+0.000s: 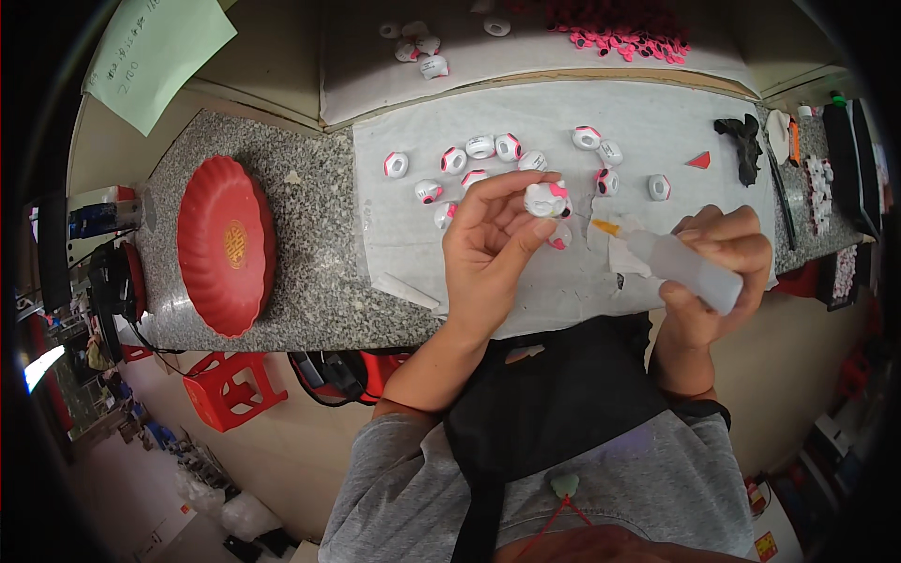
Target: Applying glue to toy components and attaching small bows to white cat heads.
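Between the thumb and fingers of my left hand (490,246) is a small white figurine head (545,199) with pink patches. My right hand (721,272) is wrapped round a translucent squeeze bottle (690,270). Its orange nozzle tip (605,227) points left toward the figurine head, a short gap apart from it. Beneath and beyond my hands, several similar white pieces with pink edges (481,146) lie scattered on a white paper sheet (404,253). One pink-and-white piece (559,236) sits just below the held head, partly hidden by my left hand.
A red scalloped tray (225,246) stands on the granite counter (314,216) at left. On the back shelf lie a pile of small pink-and-black parts (633,38) and a few white pieces (418,45). A black crumpled item (740,145) rests at right. Below the counter is a red stool (233,387).
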### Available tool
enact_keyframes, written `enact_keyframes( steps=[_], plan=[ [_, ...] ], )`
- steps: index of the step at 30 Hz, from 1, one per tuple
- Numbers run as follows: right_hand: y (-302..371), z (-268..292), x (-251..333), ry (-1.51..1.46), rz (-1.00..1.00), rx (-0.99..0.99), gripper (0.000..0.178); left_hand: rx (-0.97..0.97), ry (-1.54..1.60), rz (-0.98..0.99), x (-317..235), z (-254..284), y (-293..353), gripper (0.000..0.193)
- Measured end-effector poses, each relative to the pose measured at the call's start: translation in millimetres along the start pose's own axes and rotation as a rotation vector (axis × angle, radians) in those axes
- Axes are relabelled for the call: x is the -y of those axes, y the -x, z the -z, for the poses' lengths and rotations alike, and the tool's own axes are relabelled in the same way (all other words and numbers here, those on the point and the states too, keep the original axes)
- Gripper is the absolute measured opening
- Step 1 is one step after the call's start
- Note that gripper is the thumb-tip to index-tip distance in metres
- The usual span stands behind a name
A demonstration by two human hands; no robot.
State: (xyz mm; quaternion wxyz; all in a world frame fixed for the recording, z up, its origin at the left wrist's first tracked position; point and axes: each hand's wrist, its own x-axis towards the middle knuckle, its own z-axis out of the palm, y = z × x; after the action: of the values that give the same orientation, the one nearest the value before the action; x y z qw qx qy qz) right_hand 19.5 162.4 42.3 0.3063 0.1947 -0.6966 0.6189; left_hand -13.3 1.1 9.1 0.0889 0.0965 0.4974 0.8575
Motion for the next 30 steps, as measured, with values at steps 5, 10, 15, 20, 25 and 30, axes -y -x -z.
enact_keyframes(
  steps=[5, 10, 15, 20, 25, 30],
  plan=[
    [-29.6, 18.0, -22.4, 0.036, -0.354, 0.027, 0.022, -0.154, 0.144, -0.099, -2.6, 2.4, -1.8, 0.031],
    [-81.8, 3.4, -77.7, 0.115, -0.624, 0.297, 0.023, -0.141, 0.178, -0.096, -4.0, 6.6, 1.6, 0.033],
    [-124.1, -16.0, -181.2, 0.812, -0.266, 0.369, 0.031, -0.116, 0.21, -0.065, -2.6, 3.4, 0.2, 0.033],
    [-147.5, -54.5, -172.7, 1.108, -0.107, 0.592, 0.028, -0.133, 0.195, -0.058, -2.7, 5.2, 1.1, 0.031],
    [-152.5, -66.0, -170.4, 1.117, -0.264, 0.654, 0.028, -0.128, 0.184, -0.05, -2.5, 4.6, 1.0, 0.031],
    [-135.0, -33.7, -156.3, 1.013, 0.143, 0.49, 0.026, -0.117, 0.202, -0.034, -3.5, 3.0, -0.7, 0.031]
  ],
)
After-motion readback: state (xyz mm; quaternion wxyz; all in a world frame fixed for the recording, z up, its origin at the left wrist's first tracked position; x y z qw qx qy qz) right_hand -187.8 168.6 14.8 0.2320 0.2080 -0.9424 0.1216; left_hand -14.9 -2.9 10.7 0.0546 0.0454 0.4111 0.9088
